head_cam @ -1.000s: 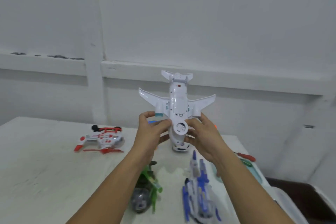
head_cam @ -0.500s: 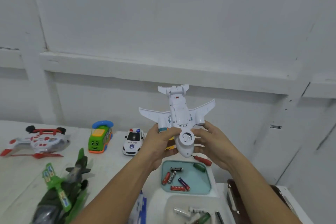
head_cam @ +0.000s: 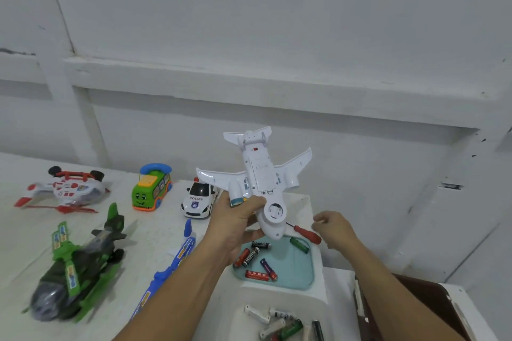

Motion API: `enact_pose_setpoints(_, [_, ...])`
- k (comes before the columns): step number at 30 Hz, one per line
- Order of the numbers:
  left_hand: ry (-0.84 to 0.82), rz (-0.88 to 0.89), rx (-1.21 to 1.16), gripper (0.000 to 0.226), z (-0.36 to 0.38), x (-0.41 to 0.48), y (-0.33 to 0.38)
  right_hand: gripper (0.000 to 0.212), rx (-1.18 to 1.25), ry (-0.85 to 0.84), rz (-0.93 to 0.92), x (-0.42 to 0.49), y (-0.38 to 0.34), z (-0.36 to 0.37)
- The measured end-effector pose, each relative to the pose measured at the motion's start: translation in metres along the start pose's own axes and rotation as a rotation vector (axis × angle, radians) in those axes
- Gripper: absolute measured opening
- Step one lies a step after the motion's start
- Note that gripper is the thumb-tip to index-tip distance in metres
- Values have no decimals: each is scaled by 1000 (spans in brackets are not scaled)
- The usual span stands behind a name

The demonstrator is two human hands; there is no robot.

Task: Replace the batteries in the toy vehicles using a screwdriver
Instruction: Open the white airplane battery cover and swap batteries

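A white toy airplane [head_cam: 259, 174] is held up belly towards me, nose down, by my left hand [head_cam: 235, 223], which grips its front fuselage and engine. My right hand [head_cam: 333, 228] is off the plane, fingers loosely curled and empty, right beside the red handle of a screwdriver [head_cam: 306, 233] lying at the far edge of a teal tray [head_cam: 293, 271]. Several loose batteries [head_cam: 256, 261] lie in that tray. More batteries [head_cam: 282, 324] sit in a white tray [head_cam: 238, 313] nearer to me.
On the white table [head_cam: 155, 232] stand a police car [head_cam: 198, 199], a green bus [head_cam: 151, 191], a red and white helicopter [head_cam: 65, 191], a green helicopter [head_cam: 74, 271] and a blue and white plane [head_cam: 171, 263]. A dark brown case [head_cam: 415, 310] lies at right. The wall is close behind.
My right hand let go of the airplane and moved right and down to the screwdriver. My left hand alone holds the plane, now tilted. The view shifted right over the last second.
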State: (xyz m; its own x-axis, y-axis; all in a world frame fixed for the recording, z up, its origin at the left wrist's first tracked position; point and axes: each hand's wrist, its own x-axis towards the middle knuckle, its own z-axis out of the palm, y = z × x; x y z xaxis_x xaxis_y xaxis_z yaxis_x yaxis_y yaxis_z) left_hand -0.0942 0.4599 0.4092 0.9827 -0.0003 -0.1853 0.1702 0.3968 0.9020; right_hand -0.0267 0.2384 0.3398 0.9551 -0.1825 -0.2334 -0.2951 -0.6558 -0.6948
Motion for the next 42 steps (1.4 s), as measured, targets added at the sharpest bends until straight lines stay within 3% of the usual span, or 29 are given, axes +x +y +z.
enact_pose_setpoints(4, [47,1,-21,39,1,2,-7,55,77,-50,67,1,12,12])
enact_pose_setpoints(13, [55,29,-42,33,8,0,-17,17,107,-97,31,11,30,10])
enact_pose_setpoints(16, [50,39,-67,31,9,-1,-17,14,163,57,-8,17,36,2])
enact_pose_setpoints(19, [57,41,-97,30,10,0,-19,6,557,207,-12,15,23,-23])
enact_pose_setpoints(22, [56,38,-114,30,10,0,-20,12,1016,274,-61,-2,-4,-62])
enact_pose_setpoints(26, [31,40,-127,28,13,-2,-17,11,1302,283,-187,-38,-46,-101])
enact_pose_setpoints(29, [9,44,-125,25,15,-4,-13,10,1285,228,-294,-64,-74,-104])
enact_pose_setpoints(35, [-16,49,-129,27,13,-3,-5,34,1148,51,-342,-91,-99,-73])
enact_pose_setpoints(42, [-55,46,-123,26,7,4,7,42,1157,105,-382,-88,-104,-50])
